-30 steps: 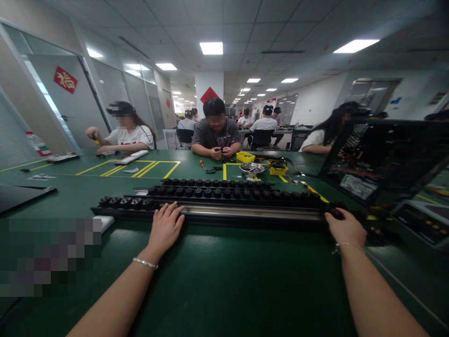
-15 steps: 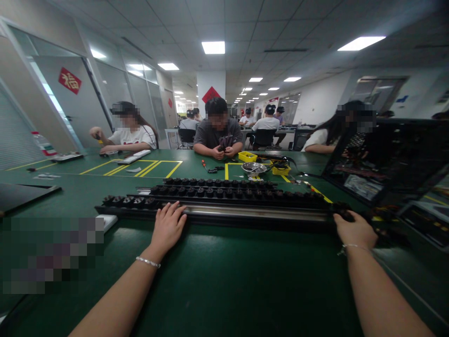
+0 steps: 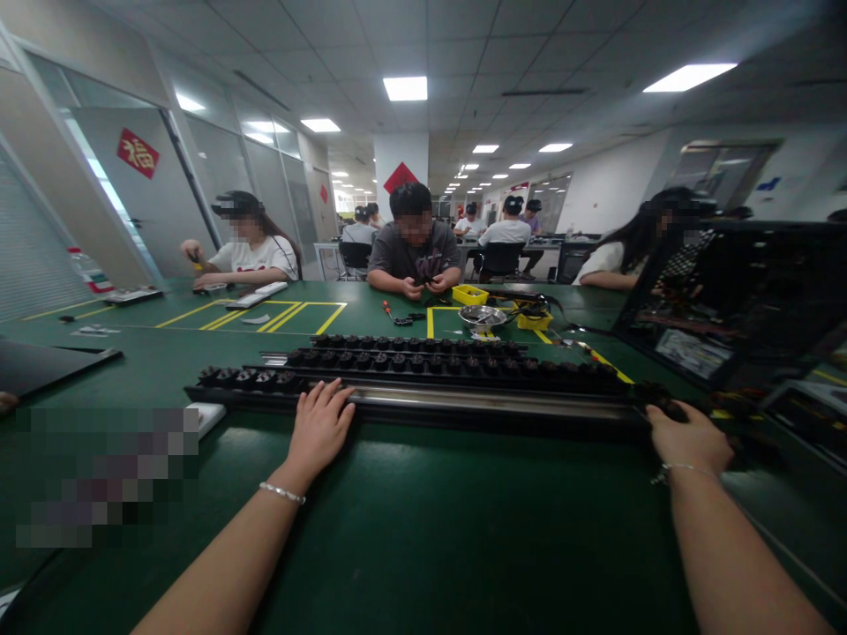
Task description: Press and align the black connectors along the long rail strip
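Note:
A long black rail (image 3: 476, 407) with a silver strip lies across the green table (image 3: 423, 529) in front of me. Rows of small black round parts (image 3: 397, 362) sit on more rails behind it. My left hand (image 3: 318, 429) rests flat on the near rail's left part, fingers spread. My right hand (image 3: 688, 437) is closed around the rail's right end, where a small black part shows at my fingertips. Both wrists wear thin bracelets.
A black open computer case (image 3: 734, 300) stands at the right. Yellow bins (image 3: 465, 294) and a metal bowl (image 3: 482, 316) sit mid-table. Three people sit across the table; a white flat piece (image 3: 205, 414) lies left of the rail.
The view has shifted slightly, so both hands and the rails appear a little further right. My hands keep the same hold on the rail.

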Demonstrator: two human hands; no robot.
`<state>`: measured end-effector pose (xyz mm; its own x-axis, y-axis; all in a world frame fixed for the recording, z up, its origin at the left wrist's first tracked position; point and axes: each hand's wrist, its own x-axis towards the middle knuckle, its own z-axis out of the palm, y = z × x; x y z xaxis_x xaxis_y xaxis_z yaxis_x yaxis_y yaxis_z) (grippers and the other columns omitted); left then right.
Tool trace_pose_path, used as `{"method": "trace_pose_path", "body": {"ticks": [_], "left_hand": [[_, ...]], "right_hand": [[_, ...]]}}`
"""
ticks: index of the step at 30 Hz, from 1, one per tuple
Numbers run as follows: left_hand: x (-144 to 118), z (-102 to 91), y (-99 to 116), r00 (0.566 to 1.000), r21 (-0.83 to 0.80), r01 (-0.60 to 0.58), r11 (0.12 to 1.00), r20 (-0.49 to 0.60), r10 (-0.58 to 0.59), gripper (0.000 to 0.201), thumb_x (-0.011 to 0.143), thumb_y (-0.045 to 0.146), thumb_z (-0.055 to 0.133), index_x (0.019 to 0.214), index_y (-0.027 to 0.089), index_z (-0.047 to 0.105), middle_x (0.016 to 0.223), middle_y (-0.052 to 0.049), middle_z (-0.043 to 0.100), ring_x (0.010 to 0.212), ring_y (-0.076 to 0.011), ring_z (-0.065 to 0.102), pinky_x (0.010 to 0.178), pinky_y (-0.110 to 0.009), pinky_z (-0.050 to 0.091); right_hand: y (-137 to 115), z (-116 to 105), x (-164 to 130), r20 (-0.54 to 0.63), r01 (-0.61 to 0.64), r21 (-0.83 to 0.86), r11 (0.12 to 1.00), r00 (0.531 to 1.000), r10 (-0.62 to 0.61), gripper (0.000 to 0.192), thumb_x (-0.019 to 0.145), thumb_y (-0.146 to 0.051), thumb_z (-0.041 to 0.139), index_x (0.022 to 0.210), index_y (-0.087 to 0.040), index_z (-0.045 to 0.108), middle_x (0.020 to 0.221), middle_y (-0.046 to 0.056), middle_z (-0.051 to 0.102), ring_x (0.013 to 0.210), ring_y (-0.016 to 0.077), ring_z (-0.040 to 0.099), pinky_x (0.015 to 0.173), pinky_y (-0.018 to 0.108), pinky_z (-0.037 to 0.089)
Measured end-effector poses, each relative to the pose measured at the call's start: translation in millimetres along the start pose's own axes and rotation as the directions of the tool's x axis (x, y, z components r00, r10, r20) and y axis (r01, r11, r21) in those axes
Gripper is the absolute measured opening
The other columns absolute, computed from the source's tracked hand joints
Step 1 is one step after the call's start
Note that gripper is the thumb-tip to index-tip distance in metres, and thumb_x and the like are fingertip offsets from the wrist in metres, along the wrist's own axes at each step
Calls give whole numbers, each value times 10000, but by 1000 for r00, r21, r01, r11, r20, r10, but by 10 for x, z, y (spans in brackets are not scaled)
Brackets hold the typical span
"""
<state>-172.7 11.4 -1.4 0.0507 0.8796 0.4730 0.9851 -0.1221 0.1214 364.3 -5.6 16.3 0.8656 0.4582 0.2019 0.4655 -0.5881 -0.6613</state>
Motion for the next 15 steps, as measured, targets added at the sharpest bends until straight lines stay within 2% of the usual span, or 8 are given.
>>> {"method": "trace_pose_path", "body": {"ticks": [5,10,15], "left_hand": [[-4,3,0,1000,15,-6,1000,-11,7,385,896,372,368,1213,273,563,1370,-45,487,1303,-287,352,1064,-545,267],[-5,-2,4,1000,13,-7,1000,-15,7,382,894,372,375,1212,277,564,1366,-42,491,1300,-290,355,1064,-540,269],[-5,-9,11,1000,11,1,1000,-9,-1,388,896,373,369,1217,271,561,1374,-45,483,1304,-293,348,1066,-544,261]], "right_hand": [[61,60,79,-90,5,68,998,996,1,489,663,-449,582,1088,-216,649,1049,110,654,953,281,566,861,387,419],[77,41,102,-76,-48,74,996,996,53,493,672,-437,602,1101,-198,647,1089,122,646,974,274,565,896,375,407],[103,53,110,-118,-28,151,988,992,46,462,646,-438,623,1037,-198,670,995,101,661,870,253,568,850,375,418]]}}
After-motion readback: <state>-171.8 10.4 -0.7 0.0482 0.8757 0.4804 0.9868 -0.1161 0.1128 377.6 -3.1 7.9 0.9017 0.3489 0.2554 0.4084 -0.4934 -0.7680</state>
